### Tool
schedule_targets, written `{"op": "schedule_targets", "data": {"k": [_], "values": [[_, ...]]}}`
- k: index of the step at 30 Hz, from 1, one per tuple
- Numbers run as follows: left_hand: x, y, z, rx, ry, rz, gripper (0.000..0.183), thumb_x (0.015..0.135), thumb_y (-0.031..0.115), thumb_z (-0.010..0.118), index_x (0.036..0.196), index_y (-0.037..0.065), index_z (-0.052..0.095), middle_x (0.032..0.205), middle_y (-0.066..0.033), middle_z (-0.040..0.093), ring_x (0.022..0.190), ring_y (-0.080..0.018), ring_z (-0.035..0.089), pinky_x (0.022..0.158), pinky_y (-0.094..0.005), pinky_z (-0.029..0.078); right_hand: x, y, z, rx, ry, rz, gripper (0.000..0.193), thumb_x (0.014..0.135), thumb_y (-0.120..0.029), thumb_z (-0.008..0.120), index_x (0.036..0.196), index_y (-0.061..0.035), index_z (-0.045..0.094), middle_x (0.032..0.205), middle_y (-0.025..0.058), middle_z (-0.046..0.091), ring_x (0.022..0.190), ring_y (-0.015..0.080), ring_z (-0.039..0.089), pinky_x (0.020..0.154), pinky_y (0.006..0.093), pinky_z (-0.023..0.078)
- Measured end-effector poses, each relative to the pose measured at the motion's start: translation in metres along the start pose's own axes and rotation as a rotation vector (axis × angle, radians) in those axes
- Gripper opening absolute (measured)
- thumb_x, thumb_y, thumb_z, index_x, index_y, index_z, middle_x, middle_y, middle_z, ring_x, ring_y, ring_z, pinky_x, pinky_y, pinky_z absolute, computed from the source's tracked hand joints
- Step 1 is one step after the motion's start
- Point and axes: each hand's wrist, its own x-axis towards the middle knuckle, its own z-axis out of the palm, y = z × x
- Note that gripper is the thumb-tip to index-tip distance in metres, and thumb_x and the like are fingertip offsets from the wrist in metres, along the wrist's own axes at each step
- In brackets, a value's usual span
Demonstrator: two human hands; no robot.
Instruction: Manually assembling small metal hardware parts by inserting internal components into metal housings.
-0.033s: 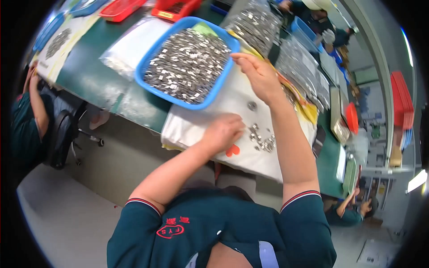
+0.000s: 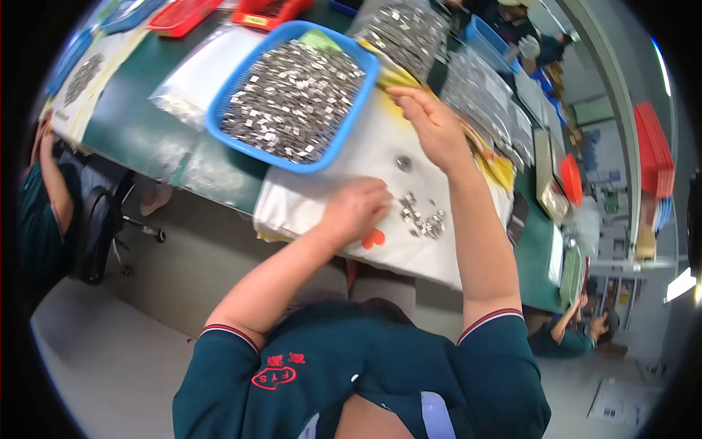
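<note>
A blue plastic basket (image 2: 219, 121) heaped with small flat metal pieces (image 2: 292, 99) stands on the table beyond my hands. My right hand (image 2: 433, 132) is raised over the white cloth (image 2: 292, 201), to the right of the basket and apart from its rim. Its fingers are stretched out, with nothing visible in them. Low over the cloth, my left hand (image 2: 356, 211) has its fingers curled together; whatever they may hold is hidden. Between my forearms lie a loose cluster of small shiny metal pieces (image 2: 431, 225) and a round grey metal part (image 2: 404, 162). An orange-red heart shape (image 2: 374, 238) shows beside my left hand.
Clear bags of metal parts (image 2: 406, 36) lie beyond the yellow cloth edge (image 2: 497, 172). A white plastic packet (image 2: 201, 69) and red trays (image 2: 183, 16) are at the far left. Co-workers sit at the left (image 2: 55, 190) and right (image 2: 567, 336); another stands at the back.
My right hand has moved a little away from the basket's rim, to the right. My left hand stays curled over the cloth. The whole view has shifted slightly.
</note>
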Motion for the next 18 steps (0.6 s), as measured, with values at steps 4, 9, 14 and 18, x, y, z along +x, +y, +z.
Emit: {"op": "schedule_targets", "data": {"k": [4, 9, 14, 18], "values": [[0.0, 0.017, -0.003, -0.225, 0.033, 0.012, 0.014, 0.072, 0.009, 0.062, 0.084, 0.003, 0.062, 0.088, -0.0124, 0.061, 0.081, -0.0277, 0.059, 0.071, -0.0337, 0.047, -0.097, 0.073, -0.061, -0.158, 0.195, 0.353, 0.03, 0.09, -0.025, 0.045, 0.104, -0.0021, 0.058, 0.101, 0.0067, 0.06, 0.094, 0.0128, 0.054, 0.082, 0.0251, 0.041], [-0.056, 0.058, 0.019, -0.769, -0.635, -0.35, 0.018, 0.084, 0.015, 0.055, 0.094, 0.002, 0.062, 0.089, -0.0064, 0.064, 0.082, -0.0107, 0.059, 0.075, -0.0253, 0.046, -0.18, 0.113, -0.031, -0.355, 0.29, 0.368, 0.029, 0.086, -0.02, 0.047, 0.105, -0.0012, 0.056, 0.104, 0.0156, 0.057, 0.099, 0.0261, 0.054, 0.088, 0.0332, 0.04], [-0.083, 0.04, 0.058, -0.734, -0.805, -0.68, 0.023, 0.087, 0.018, 0.051, 0.098, 0.0, 0.061, 0.091, -0.0047, 0.064, 0.082, -0.009, 0.057, 0.076, -0.0239, 0.045, -0.185, 0.102, 0.02, -0.474, 0.396, 0.202, 0.029, 0.084, -0.018, 0.049, 0.104, 0.0023, 0.056, 0.114, 0.0186, 0.052, 0.107, 0.0326, 0.047, 0.092, 0.0362, 0.036], [-0.089, 0.034, 0.075, -0.966, -0.706, -1.039, 0.024, 0.09, 0.017, 0.045, 0.104, 0.0, 0.056, 0.093, -0.0058, 0.062, 0.082, -0.0124, 0.058, 0.07, -0.0261, 0.049, -0.196, 0.093, 0.028, -0.475, 0.398, 0.111, 0.026, 0.079, -0.012, 0.054, 0.1, 0.004, 0.057, 0.109, 0.0192, 0.052, 0.104, 0.0341, 0.047, 0.089, 0.038, 0.038]]}}
